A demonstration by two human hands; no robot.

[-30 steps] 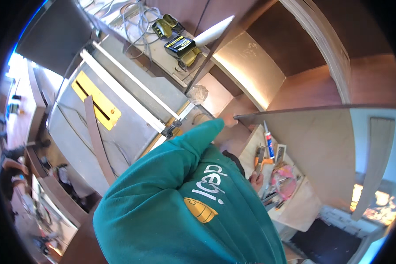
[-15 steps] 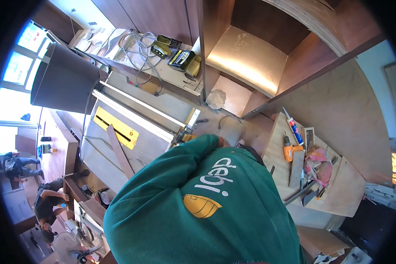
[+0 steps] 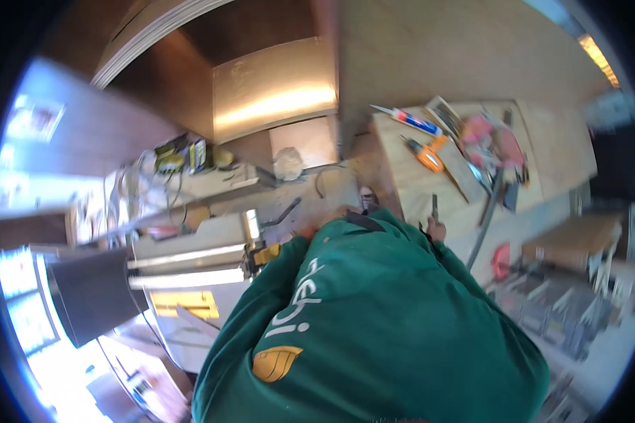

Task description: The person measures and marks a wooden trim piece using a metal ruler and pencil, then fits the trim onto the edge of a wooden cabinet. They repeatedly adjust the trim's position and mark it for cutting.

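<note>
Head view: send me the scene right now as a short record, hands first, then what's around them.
Left hand: mostly hidden by its sleeve; grip unclear
Right hand: holding a slim dark item, kind unclear
Bench: pale wood, ahead and right
On bench: orange drill, nozzled tube, pink bag
Left side: grey machine table with yellow insert
</note>
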